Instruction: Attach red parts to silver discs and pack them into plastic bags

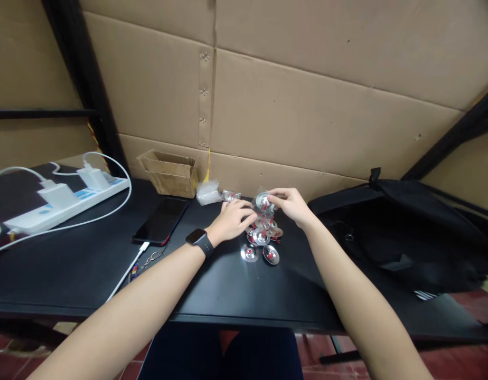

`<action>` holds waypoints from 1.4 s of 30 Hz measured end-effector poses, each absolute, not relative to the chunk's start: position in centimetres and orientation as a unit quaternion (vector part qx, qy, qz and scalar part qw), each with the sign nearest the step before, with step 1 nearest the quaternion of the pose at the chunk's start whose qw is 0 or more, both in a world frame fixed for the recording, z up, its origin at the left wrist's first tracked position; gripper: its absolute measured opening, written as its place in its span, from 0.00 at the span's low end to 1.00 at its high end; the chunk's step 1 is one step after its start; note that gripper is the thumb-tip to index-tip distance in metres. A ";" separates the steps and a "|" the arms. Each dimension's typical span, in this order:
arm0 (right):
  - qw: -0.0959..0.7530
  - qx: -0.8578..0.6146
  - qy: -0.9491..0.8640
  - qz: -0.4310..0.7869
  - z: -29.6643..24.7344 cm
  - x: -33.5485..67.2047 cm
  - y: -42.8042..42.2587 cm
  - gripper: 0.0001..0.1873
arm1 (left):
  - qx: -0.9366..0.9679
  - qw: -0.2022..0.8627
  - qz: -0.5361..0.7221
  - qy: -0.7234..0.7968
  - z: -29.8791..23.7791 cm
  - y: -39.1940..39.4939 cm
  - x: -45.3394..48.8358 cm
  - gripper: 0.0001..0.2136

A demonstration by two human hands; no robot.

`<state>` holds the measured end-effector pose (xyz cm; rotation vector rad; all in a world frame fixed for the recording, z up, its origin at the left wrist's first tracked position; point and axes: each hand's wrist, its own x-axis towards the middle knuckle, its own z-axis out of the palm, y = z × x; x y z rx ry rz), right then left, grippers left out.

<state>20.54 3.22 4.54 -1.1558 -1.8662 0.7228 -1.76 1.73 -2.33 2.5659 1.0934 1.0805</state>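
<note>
A pile of small shiny metal finger cymbals (261,237) with red cords lies on the black table (228,293). My right hand (292,206) pinches a finger cymbal in clear plastic (263,201) at the far end of the pile. At the pile's left side rests my left hand (231,219), palm down with its fingers apart; whether the fingertips press on a cymbal is hard to see. Two cymbals lie closest to me, one on the left (249,253) and one on the right (271,255). A small plastic packet (230,195) sits just beyond my left fingers.
Clear plastic bags (208,193) and an open cardboard box (171,176) stand against the cardboard wall (327,105). To the left are a phone (161,220) with a charging cable, a keychain (153,257) and a white power strip (65,212). A black bag (422,232) covers the right side.
</note>
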 end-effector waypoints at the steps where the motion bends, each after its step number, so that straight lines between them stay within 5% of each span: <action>1: 0.404 -0.461 -0.737 0.285 4.4 21.0 2.8 0.14 | 0.864 0.092 0.356 0.343 -2.3 1.6 -1.7 0.16; 9: 0.415 -0.434 -0.744 0.295 3.0 23.5 2.2 0.14 | 0.861 0.282 0.371 0.203 -2.2 1.1 -1.7 0.11; 24: 0.512 -0.375 -0.731 0.251 3.0 21.8 1.5 0.13 | 0.838 0.265 0.427 0.211 -1.5 0.5 -1.3 0.18; 31: 0.512 -0.372 -0.699 0.332 2.6 21.8 1.5 0.31 | 0.762 0.259 0.521 0.284 -1.0 0.4 -1.1 0.09; 35: 0.503 -0.374 -0.686 0.369 2.2 21.9 1.6 0.31 | 0.756 0.244 0.529 0.300 -1.1 0.7 -1.4 0.08; 42: 0.573 -0.396 -0.638 0.330 1.5 20.8 2.1 0.28 | 0.733 0.243 0.541 0.332 -1.8 1.1 -1.2 0.17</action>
